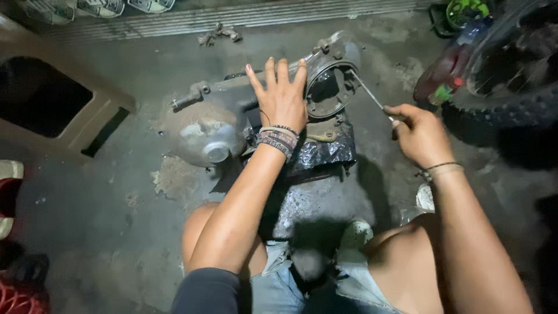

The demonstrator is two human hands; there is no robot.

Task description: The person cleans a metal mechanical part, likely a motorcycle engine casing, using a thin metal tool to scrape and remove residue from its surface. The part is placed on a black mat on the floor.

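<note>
A grimy grey metal engine casing (pixel 209 131) lies on the concrete floor in front of me, with a round open drum housing (pixel 331 81) at its right end. My left hand (pixel 281 96) rests flat on the casing, fingers spread, beside the drum. My right hand (pixel 419 135) grips the handle of a thin metal screwdriver (pixel 372 99), whose tip reaches into the drum's right rim. A crumpled black plastic sheet (pixel 325 152) lies under the casing's near side.
A knobbly tyre (pixel 511 87) stands at the right, with a red plastic bottle (pixel 444 72) against it. A tan plastic stool (pixel 64 110) lies at the left. Red objects (pixel 11 291) sit at the lower left. My bare knees are in the foreground.
</note>
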